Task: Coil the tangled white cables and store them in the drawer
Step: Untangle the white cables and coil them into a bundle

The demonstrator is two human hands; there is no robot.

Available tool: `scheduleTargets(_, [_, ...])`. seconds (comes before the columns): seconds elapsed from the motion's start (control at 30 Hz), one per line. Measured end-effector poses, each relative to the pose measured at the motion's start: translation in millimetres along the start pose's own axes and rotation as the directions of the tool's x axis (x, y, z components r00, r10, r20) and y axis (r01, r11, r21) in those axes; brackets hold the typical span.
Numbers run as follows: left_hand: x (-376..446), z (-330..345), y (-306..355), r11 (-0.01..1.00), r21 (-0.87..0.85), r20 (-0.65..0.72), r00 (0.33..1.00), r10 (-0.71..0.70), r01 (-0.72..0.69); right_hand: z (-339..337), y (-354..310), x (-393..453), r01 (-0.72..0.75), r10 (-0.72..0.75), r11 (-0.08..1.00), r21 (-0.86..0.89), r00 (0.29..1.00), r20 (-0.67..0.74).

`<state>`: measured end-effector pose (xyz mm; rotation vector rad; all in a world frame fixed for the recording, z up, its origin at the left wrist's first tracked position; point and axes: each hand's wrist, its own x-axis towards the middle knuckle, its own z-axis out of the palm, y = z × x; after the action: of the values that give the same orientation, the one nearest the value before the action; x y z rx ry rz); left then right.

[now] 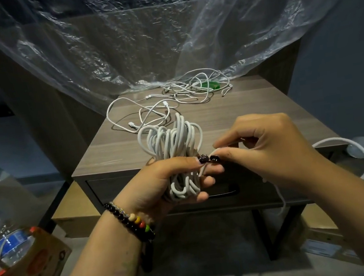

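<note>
While the left hand holds a fat bundle of white cable in a closed grip around its middle, loops fanning above the fist and hanging below it, the right hand pinches the loose tail of that same cable just beside the left thumb. Both grips are clenched on cable; neither is free. From the right-hand pinch the spare length runs down under the wrist and out in a wide arc to the far right. To do this step well, I would judge, the left grip should stay firm at the bundle's waist so the loops do not slip, while the right hand draws the tail snug and winds it around the waist close above the left fingers, feeding the slack in evenly without kinks. Beyond the bundle, on the counter, two more tangles wait: a thin cable nearer, and a messier heap farther back beside something green. The drawer sits directly behind and below the hands, closed, so it must be opened before anything goes in.
</note>
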<state>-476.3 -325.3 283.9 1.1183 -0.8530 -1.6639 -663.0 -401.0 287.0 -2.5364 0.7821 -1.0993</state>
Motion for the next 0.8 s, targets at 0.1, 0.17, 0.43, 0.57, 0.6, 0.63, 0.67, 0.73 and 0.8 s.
scheduleTargets(0.1, [4.2,-4.4,-1.5,0.999,-0.038,-0.01,1.0,0.02,-0.02,-8.1,4.7,2.3,-0.028,0.028,0.999,0.042,1.0,-0.006])
scheduleTargets(0.17, [5.2,-5.4,-2.6,0.998,-0.05,0.0,1.0,0.029,-0.029,-12.5,8.4,2.5,-0.057,0.056,0.997,0.053,0.998,0.003])
scheduleTargets(0.43, [2.4,-1.3,-10.5,0.999,0.048,0.113,0.994,0.009,-0.015,-12.5,13.0,0.8,-0.118,0.116,0.99,0.08,0.993,0.035])
scheduleTargets(0.57, [2.1,-3.2,-11.3,0.987,0.101,0.112,0.987,0.114,-0.125,-14.4,10.1,1.3,-0.193,0.187,0.973,0.127,0.981,0.057])
scheduleTargets(0.6, [3.1,-3.2,-11.1,0.979,0.119,0.096,0.983,0.156,-0.167,-15.5,10.6,1.2,-0.229,0.22,0.963,0.145,0.973,0.074])
scheduleTargets(0.63, [4.6,-3.3,-11.0,0.971,0.132,0.059,0.979,0.196,-0.202,-16.0,11.9,0.9,-0.26,0.248,0.954,0.151,0.964,0.092])
scheduleTargets(0.67, [7.6,-3.3,-11.2,0.964,0.131,0.0,0.973,0.233,-0.231,-16.0,13.6,0.8,-0.285,0.272,0.947,0.146,0.957,0.105])
scheduleTargets(0.73, [15.0,-5.0,-12.9,0.962,0.043,-0.135,0.952,0.275,-0.271,-16.0,18.0,1.0,-0.325,0.312,0.938,0.12,0.943,0.114])
scheduleTargets(0.8, [20.1,-5.4,-10.9,0.941,-0.121,-0.217,0.934,0.284,-0.315,-17.4,20.5,1.1,-0.354,0.34,0.932,0.083,0.929,0.143])
